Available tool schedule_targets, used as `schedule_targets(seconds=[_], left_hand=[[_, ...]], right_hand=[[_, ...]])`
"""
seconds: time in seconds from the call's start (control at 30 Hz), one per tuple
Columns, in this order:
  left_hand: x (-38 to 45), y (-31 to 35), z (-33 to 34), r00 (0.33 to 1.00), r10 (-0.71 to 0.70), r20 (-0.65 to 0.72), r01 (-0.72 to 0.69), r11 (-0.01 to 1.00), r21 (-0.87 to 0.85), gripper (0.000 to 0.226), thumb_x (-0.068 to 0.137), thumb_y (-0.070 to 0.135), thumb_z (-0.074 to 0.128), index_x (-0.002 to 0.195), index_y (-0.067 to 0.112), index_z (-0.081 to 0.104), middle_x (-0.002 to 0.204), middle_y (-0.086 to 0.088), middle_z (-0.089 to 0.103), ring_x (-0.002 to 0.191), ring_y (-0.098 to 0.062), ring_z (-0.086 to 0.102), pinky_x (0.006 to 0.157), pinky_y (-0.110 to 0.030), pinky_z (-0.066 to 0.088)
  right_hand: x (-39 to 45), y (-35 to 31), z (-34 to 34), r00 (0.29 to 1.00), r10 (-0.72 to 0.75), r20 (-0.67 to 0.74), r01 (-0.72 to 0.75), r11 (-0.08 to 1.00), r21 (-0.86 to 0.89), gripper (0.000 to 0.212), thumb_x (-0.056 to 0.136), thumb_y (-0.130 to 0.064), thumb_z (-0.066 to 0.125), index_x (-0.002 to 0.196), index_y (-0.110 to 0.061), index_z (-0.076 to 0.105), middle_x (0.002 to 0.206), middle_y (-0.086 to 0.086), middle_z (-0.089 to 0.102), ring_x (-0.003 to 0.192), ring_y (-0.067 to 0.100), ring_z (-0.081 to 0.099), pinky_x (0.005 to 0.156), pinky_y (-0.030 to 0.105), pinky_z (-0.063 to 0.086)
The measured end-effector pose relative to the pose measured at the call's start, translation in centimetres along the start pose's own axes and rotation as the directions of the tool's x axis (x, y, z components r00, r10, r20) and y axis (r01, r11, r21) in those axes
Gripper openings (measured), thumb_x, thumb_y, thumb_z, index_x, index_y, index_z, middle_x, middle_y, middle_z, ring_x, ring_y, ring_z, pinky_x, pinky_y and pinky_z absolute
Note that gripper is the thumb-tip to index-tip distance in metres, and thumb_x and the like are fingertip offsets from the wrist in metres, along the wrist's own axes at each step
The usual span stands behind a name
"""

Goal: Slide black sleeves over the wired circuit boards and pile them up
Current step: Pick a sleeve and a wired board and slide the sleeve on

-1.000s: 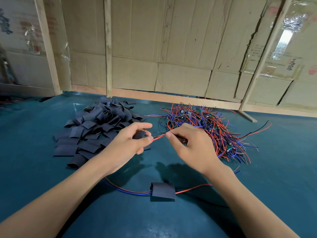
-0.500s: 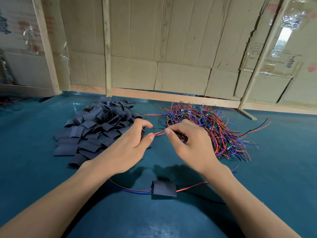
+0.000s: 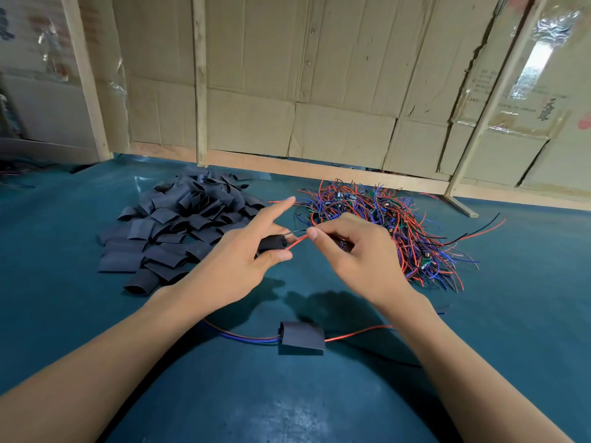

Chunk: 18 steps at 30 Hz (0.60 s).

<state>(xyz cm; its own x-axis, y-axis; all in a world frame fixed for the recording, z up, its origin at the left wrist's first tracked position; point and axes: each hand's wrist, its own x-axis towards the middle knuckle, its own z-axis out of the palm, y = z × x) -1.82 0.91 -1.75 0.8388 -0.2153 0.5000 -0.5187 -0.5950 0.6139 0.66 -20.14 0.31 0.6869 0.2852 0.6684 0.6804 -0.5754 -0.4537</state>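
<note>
Your left hand (image 3: pixel 236 263) holds a black sleeve (image 3: pixel 272 243) between thumb and curled fingers, with the forefinger stretched out straight. Your right hand (image 3: pixel 355 257) pinches the red and black wires (image 3: pixel 297 239) of a circuit board at the sleeve's mouth; the board itself is mostly hidden in your palm. Both hands hover over the blue table (image 3: pixel 511 314). Behind the left hand lies the heap of loose sleeves (image 3: pixel 179 225), behind the right the tangle of wired boards (image 3: pixel 383 225). One finished sleeved board (image 3: pixel 302 335) lies near you, between your forearms.
</note>
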Motion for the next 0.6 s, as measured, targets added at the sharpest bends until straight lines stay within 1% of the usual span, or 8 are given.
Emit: schedule_targets(seconds=[0.07,0.2,0.27,0.33,0.4,0.5,0.53,0.6], left_hand=[[0.05,0.04,0.11,1.0,0.008,-0.025,-0.009,0.999,-0.032,0.077,0.092,0.022,0.07,0.148,0.05,0.026,0.114,0.03,0.064,0.11,-0.002,0.061,0.094,-0.016,0.041],[0.08,0.15,0.08,0.998,0.037,-0.044,-0.039,0.999,-0.036,0.077,0.091,0.025,0.07,0.148,0.05,0.025,0.119,0.03,0.063,0.116,0.006,0.057,0.098,-0.01,0.037],[0.02,0.19,0.12,0.998,0.032,-0.058,-0.034,0.999,-0.039,0.075,0.092,0.027,0.069,0.148,0.049,0.025,0.12,0.031,0.063,0.115,0.006,0.058,0.1,-0.013,0.039],[-0.06,0.2,0.18,0.997,0.03,-0.074,-0.033,0.999,-0.043,0.073,0.093,0.027,0.068,0.148,0.048,0.026,0.118,0.03,0.063,0.112,0.004,0.061,0.1,-0.019,0.043],[-0.07,0.16,0.18,0.996,0.028,-0.081,-0.032,0.999,-0.04,0.072,0.093,0.028,0.068,0.147,0.049,0.025,0.118,0.031,0.062,0.111,0.003,0.061,0.1,-0.021,0.044],[-0.03,-0.03,0.21,0.996,0.034,-0.088,-0.037,0.999,-0.031,0.072,0.093,0.027,0.068,0.146,0.052,0.025,0.117,0.033,0.061,0.109,0.007,0.06,0.097,-0.01,0.04],[-0.01,-0.09,0.24,0.995,0.034,-0.093,-0.036,0.999,-0.028,0.072,0.093,0.027,0.068,0.145,0.052,0.025,0.117,0.034,0.061,0.107,0.009,0.06,0.095,-0.005,0.038],[0.02,-0.19,0.26,0.994,0.03,-0.101,-0.032,0.999,-0.02,0.072,0.093,0.026,0.068,0.145,0.052,0.026,0.116,0.035,0.06,0.105,0.01,0.06,0.092,-0.002,0.036]], right_hand=[[0.11,0.1,-0.03,1.0,0.002,-0.01,-0.002,1.0,0.001,0.018,0.094,-0.04,0.064,0.088,-0.029,0.077,0.074,-0.01,0.062,0.07,0.012,0.058,0.068,0.04,0.05],[0.07,-0.02,0.25,0.999,0.011,-0.03,-0.012,1.0,-0.019,0.025,0.094,-0.045,0.059,0.091,-0.028,0.076,0.08,-0.009,0.067,0.074,0.015,0.062,0.069,0.041,0.052],[-0.02,-0.04,0.46,0.999,0.023,-0.038,-0.022,0.999,0.026,0.028,0.094,-0.045,0.057,0.093,-0.026,0.077,0.083,-0.01,0.071,0.076,0.016,0.066,0.071,0.041,0.053],[-0.18,-0.12,0.57,0.999,0.009,-0.041,-0.006,0.997,0.079,0.024,0.095,-0.041,0.06,0.092,-0.024,0.077,0.079,-0.012,0.071,0.072,0.015,0.066,0.069,0.04,0.053],[-0.32,-0.22,0.64,0.998,-0.027,-0.048,0.032,0.993,0.115,0.017,0.096,-0.032,0.065,0.092,-0.021,0.078,0.078,-0.011,0.072,0.072,0.01,0.065,0.07,0.035,0.052],[-0.31,-0.27,0.72,0.998,-0.006,-0.058,0.018,0.977,0.215,0.01,0.093,-0.019,0.071,0.099,-0.019,0.08,0.078,-0.017,0.072,0.072,0.002,0.065,0.065,0.014,0.044],[-0.23,-0.24,0.73,0.998,0.031,-0.05,-0.016,0.964,0.264,0.011,0.092,-0.017,0.072,0.101,-0.019,0.08,0.076,-0.02,0.07,0.07,0.001,0.064,0.065,0.011,0.042],[-0.09,-0.19,0.72,0.995,0.1,-0.02,-0.087,0.931,0.355,0.012,0.091,-0.016,0.074,0.101,-0.021,0.08,0.075,-0.021,0.071,0.069,0.002,0.064,0.067,0.013,0.043]])
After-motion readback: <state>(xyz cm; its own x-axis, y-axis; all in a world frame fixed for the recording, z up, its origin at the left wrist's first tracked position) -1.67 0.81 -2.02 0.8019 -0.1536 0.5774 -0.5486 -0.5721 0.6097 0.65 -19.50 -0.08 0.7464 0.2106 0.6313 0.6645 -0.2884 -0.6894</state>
